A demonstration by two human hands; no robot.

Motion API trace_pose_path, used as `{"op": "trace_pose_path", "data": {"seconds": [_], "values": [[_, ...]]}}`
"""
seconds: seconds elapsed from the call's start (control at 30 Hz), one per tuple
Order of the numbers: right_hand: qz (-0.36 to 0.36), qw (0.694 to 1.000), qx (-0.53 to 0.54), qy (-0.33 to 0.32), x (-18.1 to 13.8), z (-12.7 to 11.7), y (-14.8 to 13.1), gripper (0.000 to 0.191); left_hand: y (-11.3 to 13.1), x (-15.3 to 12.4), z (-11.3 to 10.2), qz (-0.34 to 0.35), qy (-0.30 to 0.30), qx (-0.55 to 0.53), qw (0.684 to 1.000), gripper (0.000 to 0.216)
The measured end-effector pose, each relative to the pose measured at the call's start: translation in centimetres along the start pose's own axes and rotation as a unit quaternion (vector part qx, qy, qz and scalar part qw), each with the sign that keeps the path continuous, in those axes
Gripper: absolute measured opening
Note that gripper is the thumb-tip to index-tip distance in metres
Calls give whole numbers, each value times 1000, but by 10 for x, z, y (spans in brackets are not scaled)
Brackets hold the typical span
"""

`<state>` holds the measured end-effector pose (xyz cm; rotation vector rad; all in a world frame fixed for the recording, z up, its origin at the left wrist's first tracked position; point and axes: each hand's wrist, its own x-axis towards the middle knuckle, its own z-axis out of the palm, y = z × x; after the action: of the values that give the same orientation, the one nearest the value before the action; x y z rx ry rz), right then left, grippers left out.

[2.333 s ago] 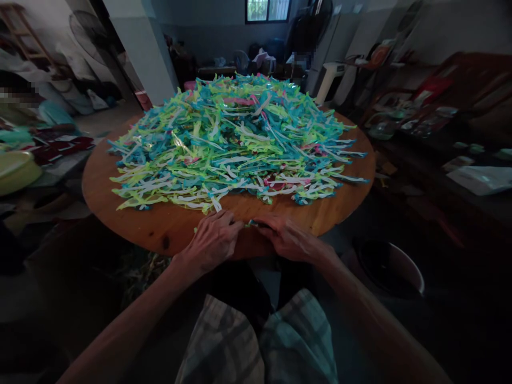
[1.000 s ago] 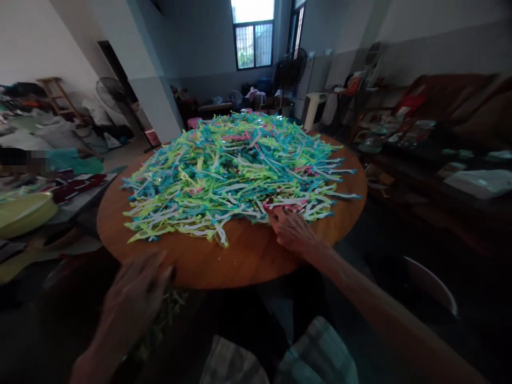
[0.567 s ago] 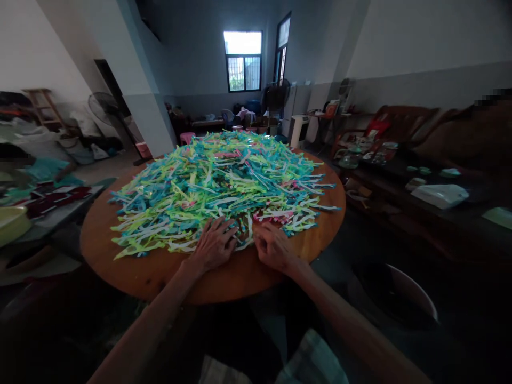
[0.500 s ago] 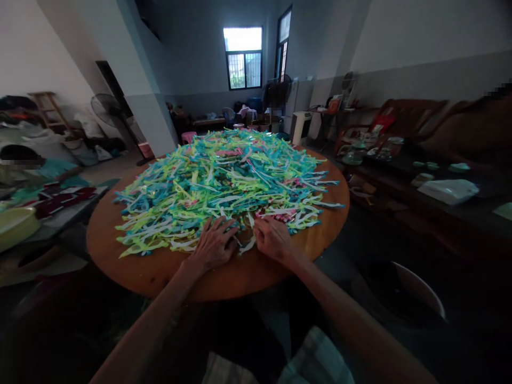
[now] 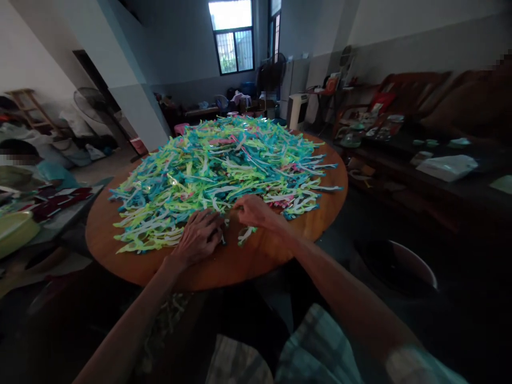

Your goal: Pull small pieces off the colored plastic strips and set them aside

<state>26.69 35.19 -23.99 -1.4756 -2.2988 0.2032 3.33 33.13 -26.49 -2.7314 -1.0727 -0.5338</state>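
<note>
A big heap of thin plastic strips (image 5: 224, 165) in green, blue, white and pink covers a round wooden table (image 5: 120, 261). My left hand (image 5: 199, 238) rests palm down on the near edge of the heap, fingers curled over a few strips. My right hand (image 5: 252, 210) is raised just beside it, fingers pinched together on a strip. One loose green strip (image 5: 245, 234) lies on the bare wood below my right hand.
A dark round bin (image 5: 394, 269) stands on the floor at my right. A person sits low at the far left beside a yellow-green basin (image 5: 14, 232). A cluttered low table (image 5: 440, 165) and sofa line the right wall; a standing fan (image 5: 90, 104) is at back left.
My left hand came back from below the table edge onto the heap. Both hands pulled a few strips toward me, and my right hand has lifted in a pinch.
</note>
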Motion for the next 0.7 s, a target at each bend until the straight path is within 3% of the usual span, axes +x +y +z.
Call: {"op": "trace_pose_path", "data": {"seconds": [0.1, 0.17, 0.3, 0.5, 0.7], "values": [[-1, 993, 87, 83, -33, -15, 16, 24, 27, 11, -3, -1, 31, -4, 1000, 28], [17, 982, 142, 125, -61, -18, 26, 24, 48, 25, -3, -3, 21, -5, 1000, 26], [74, 993, 71, 52, -101, -12, 31, 18, 75, 60, 8, -28, -60, 9, 998, 25], [16, 990, -100, -99, -108, -13, 20, 18, 71, 93, 36, -102, -123, -19, 987, 24], [-33, 992, -119, -30, -108, -8, 31, 19, 64, 102, 39, -148, -106, -48, 982, 11]]}}
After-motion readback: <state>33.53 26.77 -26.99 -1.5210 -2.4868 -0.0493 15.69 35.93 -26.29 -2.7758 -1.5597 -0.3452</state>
